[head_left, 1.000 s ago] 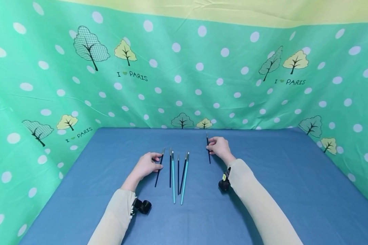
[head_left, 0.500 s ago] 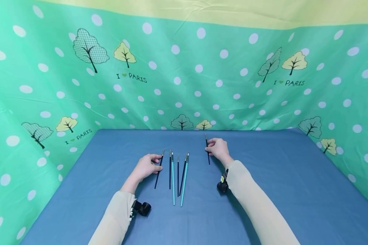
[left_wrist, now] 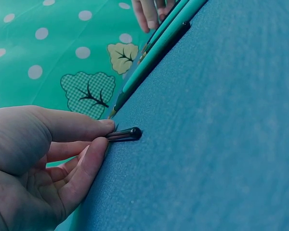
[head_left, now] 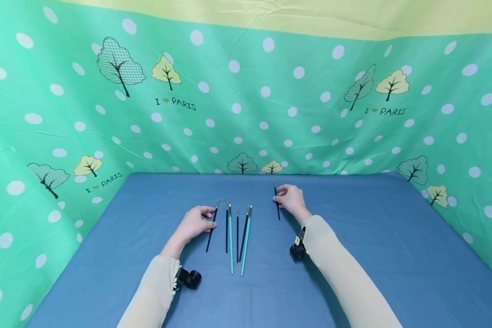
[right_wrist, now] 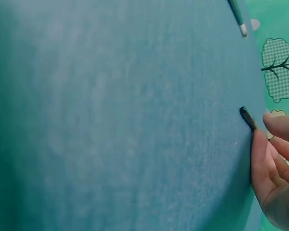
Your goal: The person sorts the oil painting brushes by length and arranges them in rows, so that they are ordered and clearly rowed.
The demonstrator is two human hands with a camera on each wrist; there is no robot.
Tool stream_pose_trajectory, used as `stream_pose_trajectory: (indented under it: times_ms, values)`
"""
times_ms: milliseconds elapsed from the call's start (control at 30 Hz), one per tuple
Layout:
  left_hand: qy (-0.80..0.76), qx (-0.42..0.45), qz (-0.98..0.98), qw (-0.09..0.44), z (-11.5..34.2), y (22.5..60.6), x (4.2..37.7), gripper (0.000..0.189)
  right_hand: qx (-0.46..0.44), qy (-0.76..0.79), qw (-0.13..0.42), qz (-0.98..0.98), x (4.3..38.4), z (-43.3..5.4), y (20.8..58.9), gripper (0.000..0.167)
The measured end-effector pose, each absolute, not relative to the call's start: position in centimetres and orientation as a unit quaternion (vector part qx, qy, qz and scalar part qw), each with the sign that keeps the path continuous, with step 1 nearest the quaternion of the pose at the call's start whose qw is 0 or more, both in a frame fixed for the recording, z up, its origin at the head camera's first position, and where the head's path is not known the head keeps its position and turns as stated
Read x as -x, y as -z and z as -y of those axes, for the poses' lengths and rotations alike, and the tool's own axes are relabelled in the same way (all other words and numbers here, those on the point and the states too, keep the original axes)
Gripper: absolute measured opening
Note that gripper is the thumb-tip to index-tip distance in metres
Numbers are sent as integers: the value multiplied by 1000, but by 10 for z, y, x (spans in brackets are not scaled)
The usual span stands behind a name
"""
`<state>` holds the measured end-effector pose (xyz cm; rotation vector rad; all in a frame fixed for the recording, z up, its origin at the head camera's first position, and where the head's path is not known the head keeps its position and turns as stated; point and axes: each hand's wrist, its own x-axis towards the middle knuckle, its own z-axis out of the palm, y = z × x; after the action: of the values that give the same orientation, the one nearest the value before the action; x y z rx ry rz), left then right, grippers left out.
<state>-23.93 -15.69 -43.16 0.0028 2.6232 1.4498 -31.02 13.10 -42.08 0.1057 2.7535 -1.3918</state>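
With thumb and fingers, my left hand (head_left: 195, 222) pinches a slim dark paintbrush (head_left: 210, 238) at the left end of a group of brushes. The left wrist view shows the round dark handle end of this paintbrush (left_wrist: 134, 133) sticking out past the fingertips. Farther back and to the right, my right hand (head_left: 292, 198) pinches another dark paintbrush (head_left: 278, 211), bristles toward the back cloth. Its handle end (right_wrist: 247, 118) shows beyond the fingers in the right wrist view. Between the hands lie two teal paintbrushes (head_left: 231, 250) and three dark paintbrushes (head_left: 237, 237), bristles pointing away from me.
A blue cloth (head_left: 266, 296) covers the table. Green dotted fabric (head_left: 295, 91) with printed trees hangs along its back and sides. Each wrist carries a small black camera (head_left: 194, 279), and pale sleeves (head_left: 151, 291) cover the forearms.
The head view has shifted very slightly. Both hands stay almost still, each keeping hold of its paintbrush, and the brushes between them have not moved on the cloth.
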Motion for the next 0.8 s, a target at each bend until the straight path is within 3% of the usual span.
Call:
stream_pose_trajectory:
  times_ms: [633, 800]
  values:
    - [-490, 1, -868, 78, 158, 428, 240, 49, 35, 414, 12, -909, 281, -107, 405, 39]
    - [-486, -2, -870, 80, 157, 429, 239, 50, 40, 443, 55, -894, 267, -96, 405, 40]
